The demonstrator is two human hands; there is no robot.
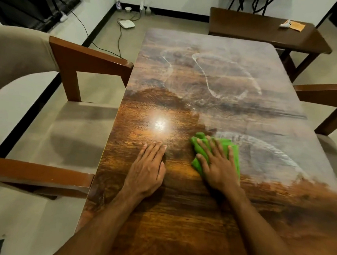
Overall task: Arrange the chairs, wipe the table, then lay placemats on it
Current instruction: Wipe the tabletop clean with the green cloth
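Head view: a green cloth (pixel 230 149) lies flat under the right hand (pixel 218 166), whose spread fingers press it onto the wooden table (pixel 178 216). Just to its left, the left hand (pixel 147 171) rests palm-down on bare wood, fingers together. Beyond both hands, whitish smear trails (pixel 216 79) cross the tabletop. A cushioned armchair (pixel 51 124) stands left of the left hand, another armchair (pixel 331 101) right of the cloth, and a wooden bench (pixel 254 28) sits past the far end.
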